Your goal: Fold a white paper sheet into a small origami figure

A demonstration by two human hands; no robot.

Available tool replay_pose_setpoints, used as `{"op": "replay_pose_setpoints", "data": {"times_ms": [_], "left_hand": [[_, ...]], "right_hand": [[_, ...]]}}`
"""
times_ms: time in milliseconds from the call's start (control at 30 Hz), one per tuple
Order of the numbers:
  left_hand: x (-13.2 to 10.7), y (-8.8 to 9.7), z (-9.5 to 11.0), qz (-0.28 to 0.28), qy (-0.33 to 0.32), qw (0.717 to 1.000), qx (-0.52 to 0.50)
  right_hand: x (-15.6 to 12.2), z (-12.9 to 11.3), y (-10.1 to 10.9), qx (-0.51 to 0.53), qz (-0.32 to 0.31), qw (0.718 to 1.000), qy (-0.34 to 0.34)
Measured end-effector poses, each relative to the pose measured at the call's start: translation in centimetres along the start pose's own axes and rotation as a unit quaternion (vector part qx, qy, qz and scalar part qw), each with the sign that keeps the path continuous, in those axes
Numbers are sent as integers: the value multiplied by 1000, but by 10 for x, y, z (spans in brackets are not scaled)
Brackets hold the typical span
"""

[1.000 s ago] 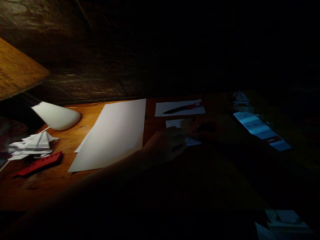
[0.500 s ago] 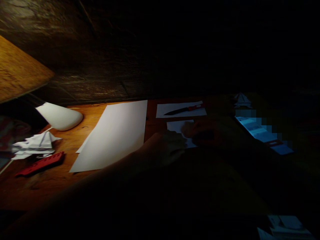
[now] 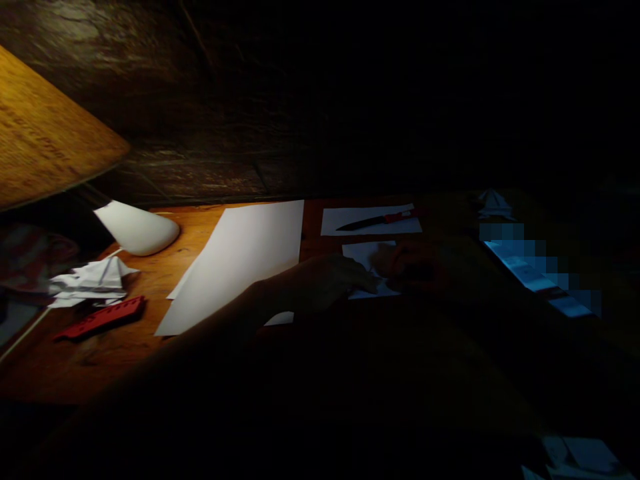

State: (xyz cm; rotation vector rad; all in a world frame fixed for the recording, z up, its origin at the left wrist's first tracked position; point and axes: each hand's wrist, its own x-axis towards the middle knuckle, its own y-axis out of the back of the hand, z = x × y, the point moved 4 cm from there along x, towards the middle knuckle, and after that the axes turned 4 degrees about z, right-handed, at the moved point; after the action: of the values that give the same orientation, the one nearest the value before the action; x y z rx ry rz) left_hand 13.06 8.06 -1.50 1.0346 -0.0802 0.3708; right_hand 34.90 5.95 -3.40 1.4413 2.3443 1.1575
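A small paper (image 3: 361,252) on the table (image 3: 197,227) was seemingly steadied by the left hand (image 3: 333,277) and overlapped by the right hand (image 3: 415,263), neither hold tellable in the dark, while beyond, a knife (image 3: 367,223) was laid on a sheet (image 3: 334,217), perhaps as a weight.

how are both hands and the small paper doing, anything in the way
Left hand, right hand at small white sheet; grip too dark to tell. Sheet partly covered. Red-handled knife lies just beyond, on another sheet.

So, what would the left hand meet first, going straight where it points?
Probably the right hand, just ahead of the left hand at the small white sheet; darkness leaves depth unclear.
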Motion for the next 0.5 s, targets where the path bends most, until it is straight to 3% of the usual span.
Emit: {"op": "replay_pose_setpoints", "data": {"times_ms": [133, 333, 500], "left_hand": [[1, -7, -13, 39, -8, 999, -26], [0, -3, -5, 44, 5, 999, -5], [-1, 1, -2, 55, -17, 996, 74]], "right_hand": [[-1, 10, -3, -10, 4, 1000, -6], [-1, 2, -3, -10, 1, 1000, 26], [0, -7, -3, -40, 5, 997, 66]]}}
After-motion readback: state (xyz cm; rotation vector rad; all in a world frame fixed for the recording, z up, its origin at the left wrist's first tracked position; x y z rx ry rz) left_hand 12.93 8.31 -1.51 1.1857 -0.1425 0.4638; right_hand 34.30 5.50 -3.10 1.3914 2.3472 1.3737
